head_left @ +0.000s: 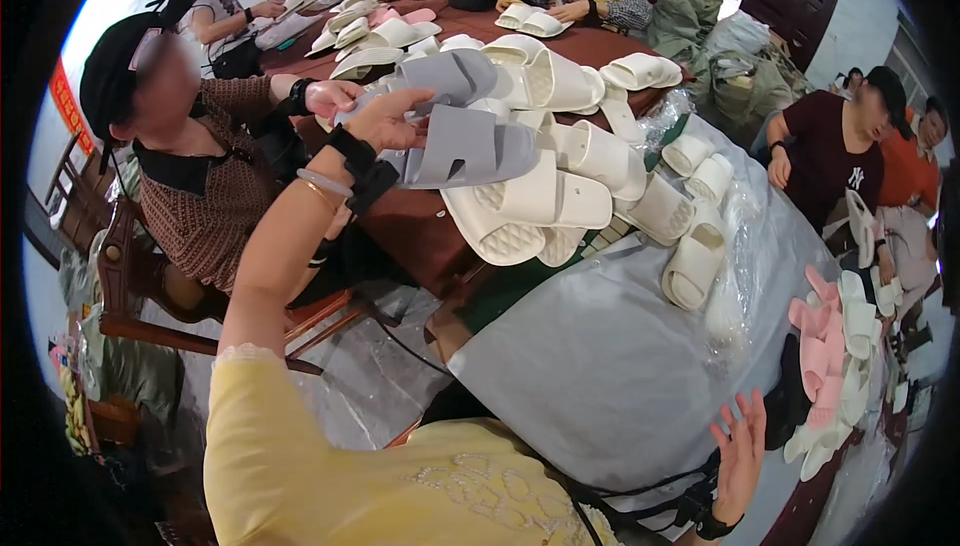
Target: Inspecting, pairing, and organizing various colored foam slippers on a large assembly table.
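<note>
My left arm reaches out to the far left, and my left hand (388,128) is closed at the heel end of a pair of grey slippers. The nearer grey slipper (465,149) lies over the edge of a pile of white slippers (550,84); its mate (455,76) is just behind it. A seated person's hand (330,98) is close to the heel of the farther slipper. How far my fingers wrap round the heels is partly hidden. At the lower right, my right hand (740,451) is raised with fingers apart, holding nothing.
A grey cloth sheet (590,346) and clear plastic wrap (740,296) cover the near table. Loose white slippers (693,264) lie on it. Pink slippers (822,336) and more white ones are at the right. A wooden chair (130,296) stands left. Several people sit around.
</note>
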A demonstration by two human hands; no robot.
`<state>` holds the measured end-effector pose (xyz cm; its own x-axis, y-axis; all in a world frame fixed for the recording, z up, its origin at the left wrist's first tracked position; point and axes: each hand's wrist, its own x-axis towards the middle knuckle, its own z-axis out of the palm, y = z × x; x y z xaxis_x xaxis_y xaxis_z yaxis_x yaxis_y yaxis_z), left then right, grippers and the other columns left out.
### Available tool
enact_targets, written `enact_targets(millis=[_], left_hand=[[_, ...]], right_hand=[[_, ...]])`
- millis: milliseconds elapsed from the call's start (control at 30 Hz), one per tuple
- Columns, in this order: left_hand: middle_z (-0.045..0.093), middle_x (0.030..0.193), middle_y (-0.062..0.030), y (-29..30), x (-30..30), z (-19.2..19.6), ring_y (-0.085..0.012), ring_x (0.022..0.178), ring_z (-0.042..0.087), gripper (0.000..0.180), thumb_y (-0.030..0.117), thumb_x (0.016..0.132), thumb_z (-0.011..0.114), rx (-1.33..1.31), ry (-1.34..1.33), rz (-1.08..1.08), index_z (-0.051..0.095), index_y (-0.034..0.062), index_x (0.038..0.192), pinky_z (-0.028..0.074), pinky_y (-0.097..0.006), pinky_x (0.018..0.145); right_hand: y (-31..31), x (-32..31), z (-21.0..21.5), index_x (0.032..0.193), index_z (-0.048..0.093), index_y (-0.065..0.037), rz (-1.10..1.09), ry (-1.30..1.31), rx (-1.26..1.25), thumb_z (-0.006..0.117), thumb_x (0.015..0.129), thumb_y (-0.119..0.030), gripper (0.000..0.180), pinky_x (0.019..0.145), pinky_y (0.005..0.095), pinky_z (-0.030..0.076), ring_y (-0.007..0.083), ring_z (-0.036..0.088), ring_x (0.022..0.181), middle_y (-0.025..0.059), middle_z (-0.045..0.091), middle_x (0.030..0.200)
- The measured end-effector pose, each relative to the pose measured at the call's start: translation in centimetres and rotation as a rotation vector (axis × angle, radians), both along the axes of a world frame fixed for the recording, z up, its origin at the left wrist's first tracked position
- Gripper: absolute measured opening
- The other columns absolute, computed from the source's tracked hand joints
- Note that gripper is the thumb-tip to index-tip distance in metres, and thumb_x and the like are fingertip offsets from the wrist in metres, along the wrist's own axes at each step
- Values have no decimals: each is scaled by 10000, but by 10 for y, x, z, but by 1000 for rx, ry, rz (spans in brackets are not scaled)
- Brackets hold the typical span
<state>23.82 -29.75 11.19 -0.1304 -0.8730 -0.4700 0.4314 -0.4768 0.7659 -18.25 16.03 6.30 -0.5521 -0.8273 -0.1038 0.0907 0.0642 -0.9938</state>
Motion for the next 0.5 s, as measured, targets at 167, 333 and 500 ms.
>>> enact_targets(millis=[167,333,500], left_hand=[[493,915,-90,20,2,14,-211,878,516,249,41,813,608,-119,352,-248,477,-22,1014,505,-394,796],[547,965,-98,103,-41,42,-186,937,551,144,-17,834,555,-798,-197,-292,507,-29,969,483,-299,816],[580,955,-44,192,-119,64,-114,832,569,179,6,833,579,-551,6,-257,523,-10,1002,412,-173,654]], right_hand=[[2,2,1,1378,292,-69,-21,4,17,466,917,-165,503,860,307,419,203,473,1083,131,359,1326],[-8,4,11,1383,281,-73,65,3,82,477,897,-145,529,903,328,395,231,435,1144,129,324,1360],[-33,19,14,1388,255,-61,377,129,-56,550,813,-17,648,957,362,362,277,423,1196,139,326,1376]])
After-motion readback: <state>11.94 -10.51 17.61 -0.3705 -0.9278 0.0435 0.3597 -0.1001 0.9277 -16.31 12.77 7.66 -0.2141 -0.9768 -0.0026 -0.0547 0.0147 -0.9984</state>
